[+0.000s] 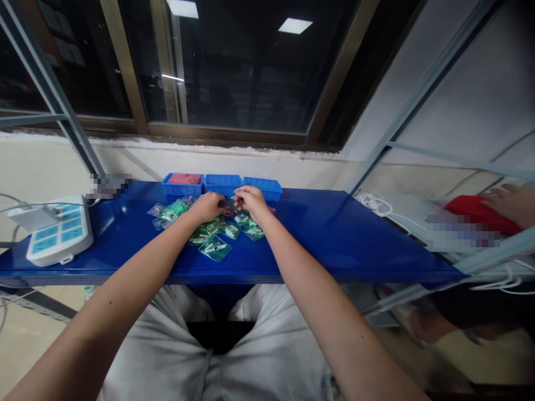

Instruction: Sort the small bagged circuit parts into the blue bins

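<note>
My left hand (208, 206) is closed, with fingers curled down over a heap of small clear bags. Just to its right my right hand (251, 201) pinches thumb and fingers together. A small reddish bit (229, 208) shows between the two hands; I cannot make out what either one holds. Small clear plastic bags (215, 248) with whitish and green pieces inside lie spread under and in front of the hands. Left of my left hand is a bright green bunch (174, 210) among more bags.
Behind the hands stand a blue bin with reddish contents (184, 179), a middle blue bin (223, 182) and a right blue bin (271, 189). A white power strip (62, 234) sits left on the blue table (317, 245). Another person's hand (512, 203) is at far right by metal posts.
</note>
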Available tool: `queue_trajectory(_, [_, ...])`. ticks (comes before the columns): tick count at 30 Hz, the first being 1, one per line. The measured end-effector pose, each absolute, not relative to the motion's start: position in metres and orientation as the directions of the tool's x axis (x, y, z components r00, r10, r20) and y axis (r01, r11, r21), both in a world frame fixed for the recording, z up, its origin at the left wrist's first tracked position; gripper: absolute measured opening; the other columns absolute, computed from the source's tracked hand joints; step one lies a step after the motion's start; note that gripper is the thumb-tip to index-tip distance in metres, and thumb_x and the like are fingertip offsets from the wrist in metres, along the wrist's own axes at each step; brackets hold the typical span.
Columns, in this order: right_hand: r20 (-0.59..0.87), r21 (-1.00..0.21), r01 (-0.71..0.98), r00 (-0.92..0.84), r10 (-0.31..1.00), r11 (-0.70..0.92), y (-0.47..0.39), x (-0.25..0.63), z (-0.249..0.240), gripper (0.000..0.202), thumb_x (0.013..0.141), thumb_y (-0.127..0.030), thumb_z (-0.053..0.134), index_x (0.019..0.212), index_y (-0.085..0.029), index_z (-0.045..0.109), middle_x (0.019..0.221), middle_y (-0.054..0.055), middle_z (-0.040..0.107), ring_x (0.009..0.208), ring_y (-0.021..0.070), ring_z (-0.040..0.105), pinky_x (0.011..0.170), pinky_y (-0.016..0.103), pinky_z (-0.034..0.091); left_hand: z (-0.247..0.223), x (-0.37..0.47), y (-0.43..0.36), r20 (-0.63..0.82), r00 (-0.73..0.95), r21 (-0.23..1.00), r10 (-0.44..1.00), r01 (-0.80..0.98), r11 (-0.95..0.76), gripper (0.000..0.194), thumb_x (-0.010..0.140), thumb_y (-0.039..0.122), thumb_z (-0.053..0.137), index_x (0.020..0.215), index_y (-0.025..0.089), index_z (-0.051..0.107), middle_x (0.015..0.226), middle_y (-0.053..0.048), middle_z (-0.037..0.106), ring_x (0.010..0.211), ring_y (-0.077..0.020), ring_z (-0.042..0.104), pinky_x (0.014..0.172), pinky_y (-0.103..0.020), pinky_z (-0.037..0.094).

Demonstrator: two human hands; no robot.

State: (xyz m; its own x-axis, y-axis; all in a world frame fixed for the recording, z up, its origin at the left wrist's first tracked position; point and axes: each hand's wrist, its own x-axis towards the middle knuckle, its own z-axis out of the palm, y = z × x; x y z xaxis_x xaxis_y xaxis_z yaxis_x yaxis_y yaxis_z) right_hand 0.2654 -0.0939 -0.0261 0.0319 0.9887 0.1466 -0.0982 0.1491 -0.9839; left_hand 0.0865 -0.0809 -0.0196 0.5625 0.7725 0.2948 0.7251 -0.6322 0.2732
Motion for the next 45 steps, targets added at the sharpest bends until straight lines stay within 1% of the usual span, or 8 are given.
queue_trajectory(9, [0.14, -0.988, -0.066, 0.014, 0.99, 0.14, -0.095, 0.263, -0.026, 0.001, 0.075, -0.018, 0.062, 0.074, -0.018, 0.062, 0.056, -0.003, 0.059, 0.045, 0.0108, 0.057, 0.038, 0.019, 0.041, -0.015, 0.092, -0.087, 0.303, 0.539, 0.163, 0.786, 0.783, -0.6, 0.021, 0.08, 0.016, 0.054, 0.084, 0.021, 0.075, 0.093, -0.011, 0.074, 0.09, -0.0271, 0.066, 0.083, -0.035, 0.046])
queue_trajectory(15, [0.143, -0.988, -0.054, 0.009, 0.99, 0.144, -0.093, 0.262, -0.029, 0.002, 0.075, -0.018, 0.062, 0.074, -0.018, 0.063, 0.057, -0.003, 0.059, 0.046, 0.0108, 0.057, 0.038, 0.019, 0.041, -0.016, 0.096, -0.094, 0.31, 0.523, -0.033, 0.794, 0.841, -0.541, 0.025, 0.084, 0.013, 0.049, 0.096, 0.014, 0.071, 0.098, -0.018, 0.071, 0.105, -0.0335, 0.06, 0.089, -0.043, 0.041])
queue_trajectory(25, [0.272, -0.962, 0.032, 0.178, 0.946, 0.271, -0.091, 0.261, -0.027, 0.008, 0.077, -0.026, 0.064, 0.08, -0.019, 0.064, 0.07, -0.001, 0.062, 0.068, 0.0141, 0.061, 0.053, 0.021, 0.046, -0.002, 0.089, -0.092, 0.599, 0.321, 0.179, 0.734, 0.839, -0.513, 0.021, 0.093, 0.018, 0.044, 0.095, 0.015, 0.065, 0.102, -0.016, 0.066, 0.103, -0.0329, 0.055, 0.087, -0.045, 0.039])
queue_trajectory(30, [0.328, -0.943, 0.014, 0.196, 0.924, 0.332, -0.092, 0.259, -0.025, 0.038, 0.071, -0.041, 0.074, 0.1, -0.02, 0.063, 0.084, 0.0, 0.067, 0.081, 0.0152, 0.063, 0.069, 0.024, 0.048, 0.003, 0.092, -0.1, 0.681, 0.344, 0.153, 0.646, 0.796, -0.585, 0.022, 0.096, 0.021, 0.042, 0.095, 0.017, 0.063, 0.101, -0.015, 0.062, 0.104, -0.0317, 0.051, 0.087, -0.045, 0.038])
queue_trajectory(35, [0.395, -0.919, 0.027, 0.048, 0.918, 0.394, -0.09, 0.259, -0.03, 0.027, 0.072, -0.04, 0.07, 0.085, -0.017, 0.067, 0.078, 0.0, 0.068, 0.08, 0.0177, 0.062, 0.073, 0.027, 0.048, 0.0, 0.096, -0.103, 0.72, 0.392, 0.13, 0.573, 0.735, -0.666, 0.016, 0.093, 0.02, 0.048, 0.092, 0.019, 0.065, 0.112, -0.014, 0.06, 0.11, -0.0315, 0.045, 0.092, -0.047, 0.036])
queue_trajectory(40, [0.249, -0.941, -0.233, 0.007, 0.968, 0.244, -0.093, 0.258, -0.027, 0.017, 0.073, -0.029, 0.069, 0.085, -0.018, 0.066, 0.079, 0.0, 0.07, 0.076, 0.0179, 0.065, 0.072, 0.032, 0.055, -0.006, 0.099, -0.097, 0.736, 0.28, 0.317, 0.616, 0.662, -0.68, 0.016, 0.086, 0.029, 0.062, 0.098, 0.018, 0.063, 0.121, -0.014, 0.056, 0.117, -0.0312, 0.044, 0.1, -0.048, 0.035])
queue_trajectory(43, [0.17, -0.923, -0.35, -0.002, 0.985, 0.159, -0.097, 0.258, -0.022, 0.014, 0.074, -0.021, 0.07, 0.086, -0.019, 0.063, 0.08, 0.001, 0.07, 0.073, 0.0182, 0.067, 0.067, 0.036, 0.06, -0.007, 0.099, -0.089, 0.71, 0.096, 0.54, 0.698, 0.563, -0.626, 0.036, 0.079, 0.028, 0.069, 0.11, 0.015, 0.057, 0.117, -0.015, 0.058, 0.115, -0.0296, 0.05, 0.099, -0.045, 0.04])
queue_trajectory(45, [0.177, -0.913, -0.371, 0.013, 0.984, 0.169, -0.098, 0.259, -0.02, 0.014, 0.074, -0.017, 0.07, 0.085, -0.019, 0.061, 0.079, 0.001, 0.069, 0.071, 0.0175, 0.067, 0.065, 0.036, 0.062, -0.006, 0.097, -0.085, 0.59, 0.006, 0.737, 0.808, 0.404, -0.541, 0.037, 0.077, 0.024, 0.07, 0.11, 0.014, 0.056, 0.106, -0.013, 0.063, 0.1, -0.0257, 0.059, 0.088, -0.04, 0.048])
